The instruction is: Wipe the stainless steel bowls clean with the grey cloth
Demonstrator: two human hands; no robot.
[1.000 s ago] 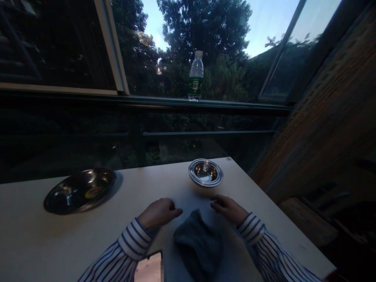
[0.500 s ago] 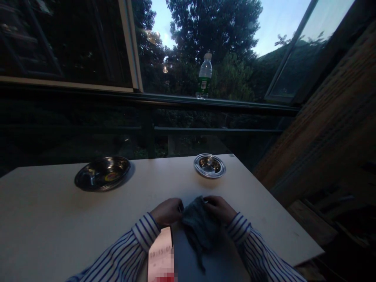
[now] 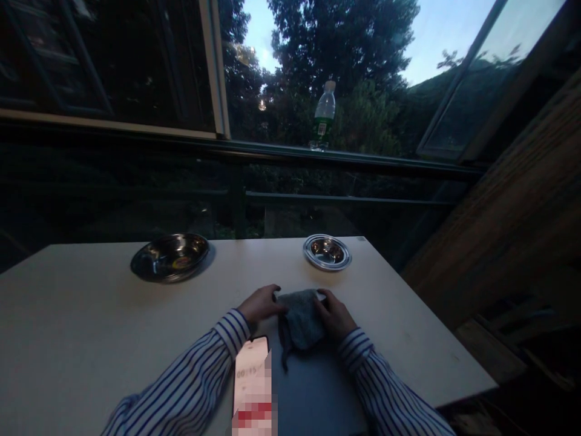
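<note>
A grey-blue cloth (image 3: pixel 302 321) hangs between my two hands over the near part of the table, with a thin dark strip dangling from its left side. My left hand (image 3: pixel 261 304) holds its upper left corner between thumb and fingers. At the upper right corner, my right hand (image 3: pixel 336 313) pinches the cloth. A phone (image 3: pixel 252 381) with a lit screen showing digits lies just below my left wrist, and part of its screen is blurred out.
On the white table (image 3: pixel 91 327), a wide steel bowl (image 3: pixel 170 257) sits at the back left and a smaller steel bowl (image 3: pixel 327 252) at the back right. A green-labelled bottle (image 3: pixel 324 118) stands on the window ledge. A curtain (image 3: pixel 499 188) hangs at the right.
Both hands have moved up and away with the cloth, which now looks flatter and more spread. The left hand's fingers have opened out somewhat. The view has shifted slightly.
</note>
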